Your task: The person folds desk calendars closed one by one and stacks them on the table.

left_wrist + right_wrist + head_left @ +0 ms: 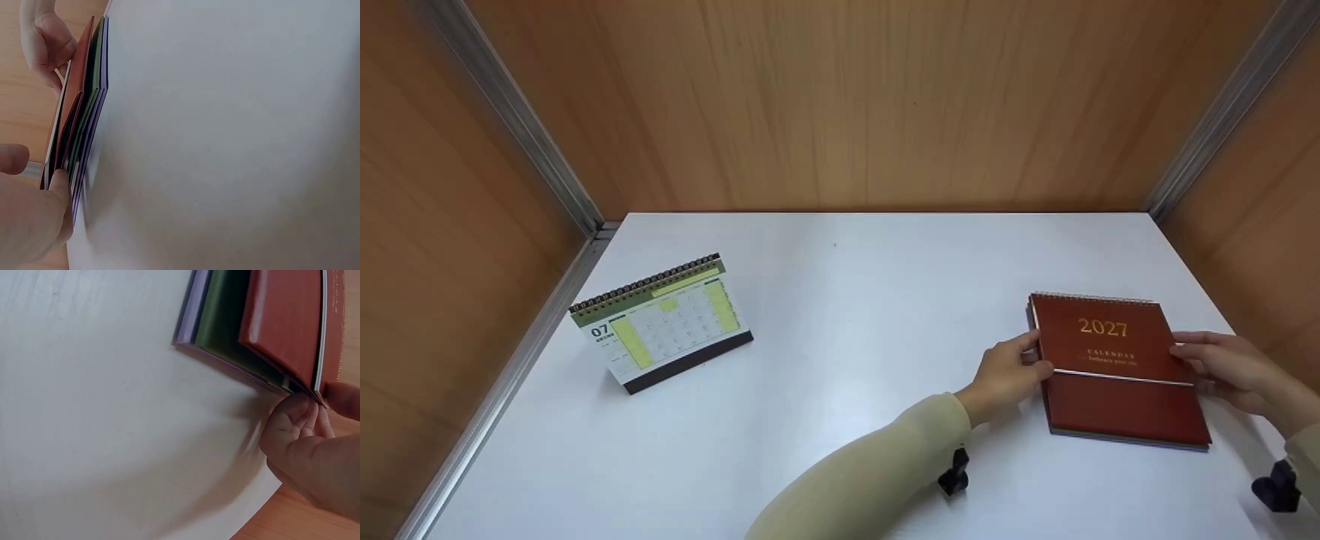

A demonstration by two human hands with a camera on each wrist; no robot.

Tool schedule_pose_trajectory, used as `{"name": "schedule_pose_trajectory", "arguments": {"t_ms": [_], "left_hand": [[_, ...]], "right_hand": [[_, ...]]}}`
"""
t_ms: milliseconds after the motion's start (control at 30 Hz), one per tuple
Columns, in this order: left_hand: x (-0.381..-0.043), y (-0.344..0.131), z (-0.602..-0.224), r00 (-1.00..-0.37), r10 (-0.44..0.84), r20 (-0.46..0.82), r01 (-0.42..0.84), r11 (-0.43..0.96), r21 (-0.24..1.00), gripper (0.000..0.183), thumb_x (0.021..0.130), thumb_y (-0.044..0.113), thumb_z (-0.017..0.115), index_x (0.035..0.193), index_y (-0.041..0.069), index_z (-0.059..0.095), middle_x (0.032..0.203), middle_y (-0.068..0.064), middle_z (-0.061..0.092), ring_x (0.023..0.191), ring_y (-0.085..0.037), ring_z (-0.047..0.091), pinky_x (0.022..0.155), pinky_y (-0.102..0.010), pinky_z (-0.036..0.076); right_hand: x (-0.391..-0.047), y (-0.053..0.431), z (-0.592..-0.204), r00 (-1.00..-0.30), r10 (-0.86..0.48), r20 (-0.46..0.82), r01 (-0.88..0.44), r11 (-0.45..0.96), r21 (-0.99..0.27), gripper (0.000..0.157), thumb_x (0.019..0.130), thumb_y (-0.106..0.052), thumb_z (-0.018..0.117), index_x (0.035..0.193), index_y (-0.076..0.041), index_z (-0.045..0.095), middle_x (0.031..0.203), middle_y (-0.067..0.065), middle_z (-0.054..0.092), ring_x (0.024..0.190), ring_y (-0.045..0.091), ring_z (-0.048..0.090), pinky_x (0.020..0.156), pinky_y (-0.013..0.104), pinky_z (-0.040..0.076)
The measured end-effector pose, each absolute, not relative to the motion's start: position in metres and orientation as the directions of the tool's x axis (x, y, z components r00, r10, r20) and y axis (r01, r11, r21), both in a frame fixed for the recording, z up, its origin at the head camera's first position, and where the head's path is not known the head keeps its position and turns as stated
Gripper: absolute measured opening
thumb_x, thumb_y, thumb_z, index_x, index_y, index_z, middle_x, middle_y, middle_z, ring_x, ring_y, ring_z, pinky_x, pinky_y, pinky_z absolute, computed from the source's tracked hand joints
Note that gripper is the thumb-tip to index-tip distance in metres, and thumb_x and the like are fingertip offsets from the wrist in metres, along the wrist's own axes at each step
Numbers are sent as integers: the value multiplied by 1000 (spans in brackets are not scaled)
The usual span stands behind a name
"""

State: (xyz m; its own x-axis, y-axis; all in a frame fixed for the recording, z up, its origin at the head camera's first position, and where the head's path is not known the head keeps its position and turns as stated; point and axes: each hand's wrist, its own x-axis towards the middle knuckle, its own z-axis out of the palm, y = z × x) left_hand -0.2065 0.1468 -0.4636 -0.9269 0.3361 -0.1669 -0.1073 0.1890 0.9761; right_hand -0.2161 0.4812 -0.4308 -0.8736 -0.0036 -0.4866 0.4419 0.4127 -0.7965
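Note:
A red desk calendar [1125, 409] marked 2027 lies at the right of the table, its wire spiral at the far edge. My left hand [1005, 375] pinches its left side, and my right hand [1237, 371] pinches the right side, thumb on top and fingers curled beneath. In the right wrist view, a green calendar or notebook [222, 315] and a purple one [194, 306] lie stacked under the red one. The red one's near edge stands slightly apart from the green one. What the left fingertips touch underneath is partly hidden.
Another desk calendar [667, 322], green and white with page 07 showing, stands propped at the left of the white table [847, 315]. Wooden panels [840, 105] with metal edging enclose the back and both sides.

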Motion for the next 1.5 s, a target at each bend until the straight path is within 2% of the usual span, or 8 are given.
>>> {"name": "schedule_pose_trajectory", "arguments": {"t_ms": [100, 400, 800, 1033, 1233, 1367, 1433, 1500], "left_hand": [[-205, 147, -463, -924, 335, -183, -113, 218, 969, 62, 98, 16, 71, 157, 24, 55, 129, 8, 74, 123, -6, 66, 104, -22, 51], [-202, 145, -461, -904, 388, -180, -107, 202, 973, 72, 94, 17, 72, 161, 25, 48, 137, 12, 70, 133, -4, 60, 117, -30, 43], [-202, 141, -460, -895, 411, -175, -103, 192, 976, 69, 94, 18, 72, 159, 28, 51, 134, 12, 71, 135, -6, 58, 115, -31, 45], [-210, 124, -459, -881, 437, -180, -133, 137, 982, 64, 96, 19, 71, 157, 21, 54, 143, 11, 67, 125, -6, 65, 104, -30, 54], [-220, 98, -454, -898, 403, -178, -121, 162, 979, 58, 100, 19, 70, 156, 16, 55, 147, 3, 65, 129, -10, 63, 108, -31, 53], [-225, 73, -448, -901, 399, -170, -107, 174, 979, 55, 102, 20, 68, 156, 15, 55, 148, 4, 65, 136, -13, 59, 114, -32, 49], [-228, 59, -444, -903, 397, -166, -103, 174, 979, 55, 103, 21, 67, 156, 16, 55, 148, 5, 64, 138, -13, 57, 115, -32, 48], [-231, 44, -440, -906, 393, -157, -100, 164, 981, 55, 104, 21, 66, 157, 16, 54, 149, 5, 63, 139, -13, 57, 116, -33, 47]], "right_hand": [[-215, 480, -432, -879, -5, -476, 430, 423, -798, 62, 112, -30, 54, 157, 7, 33, 100, -18, 65, 90, 9, 59, 72, 27, 53], [-212, 479, -431, -897, -5, -441, 377, 511, -772, 73, 113, -31, 49, 160, 15, 17, 102, -18, 65, 93, 9, 61, 79, 29, 57], [-212, 476, -433, -909, 28, -416, 365, 537, -761, 72, 113, -31, 49, 159, 15, 17, 101, -16, 64, 92, 10, 64, 78, 29, 59], [-212, 473, -434, -924, 18, -382, 325, 562, -760, 69, 113, -27, 48, 158, 17, 19, 105, -13, 64, 93, 7, 64, 80, 28, 60], [-213, 472, -430, -927, 33, -374, 333, 529, -781, 68, 113, -27, 45, 159, 15, 16, 106, -15, 60, 93, 1, 62, 82, 27, 60], [-213, 466, -424, -944, 64, -324, 305, 540, -784, 69, 113, -30, 43, 159, 14, 17, 125, 15, 63, 97, 4, 65, 82, 24, 62], [-213, 461, -419, -956, 88, -278, 277, 573, -771, 69, 113, -32, 42, 159, 14, 20, 142, 33, 50, 109, 20, 66, 80, 22, 59], [-212, 455, -413, -967, 126, -220, 249, 624, -740, 67, 113, -32, 42, 159, 13, 24, 154, 40, 35, 121, 41, 57, 81, 26, 55]]}}
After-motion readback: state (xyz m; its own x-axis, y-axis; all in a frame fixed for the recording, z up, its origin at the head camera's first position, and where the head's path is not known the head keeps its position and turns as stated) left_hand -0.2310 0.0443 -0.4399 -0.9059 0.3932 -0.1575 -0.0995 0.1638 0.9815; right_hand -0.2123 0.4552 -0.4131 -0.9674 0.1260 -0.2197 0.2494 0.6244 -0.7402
